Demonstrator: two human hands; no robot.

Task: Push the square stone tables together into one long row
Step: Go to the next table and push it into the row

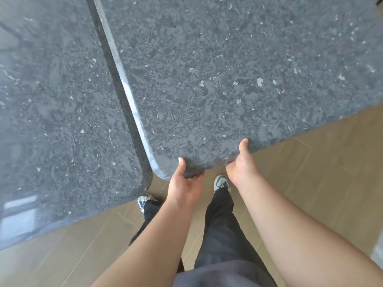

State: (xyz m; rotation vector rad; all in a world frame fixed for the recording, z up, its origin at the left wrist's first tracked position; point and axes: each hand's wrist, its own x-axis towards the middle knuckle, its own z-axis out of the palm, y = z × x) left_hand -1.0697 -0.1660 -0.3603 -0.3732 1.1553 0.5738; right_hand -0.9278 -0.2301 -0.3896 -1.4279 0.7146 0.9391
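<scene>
Stone: right table (228, 69) looked heavy, stiff, slick.
Grip: left hand (184, 183) and right hand (241, 164) clasped its near edge by the corner.
Gap: left table (62, 121) just beside.

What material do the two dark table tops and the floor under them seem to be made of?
Right table top, held at its near edge by both hands: polished stone, probably granite; grey mottled flakes, pale specks, a shiny rounded edge.
Left table top: same speckled stone, glossy, with window reflections.
Floor: matte beige tiles or planks, with thin joint lines; which one is unclear.
</scene>
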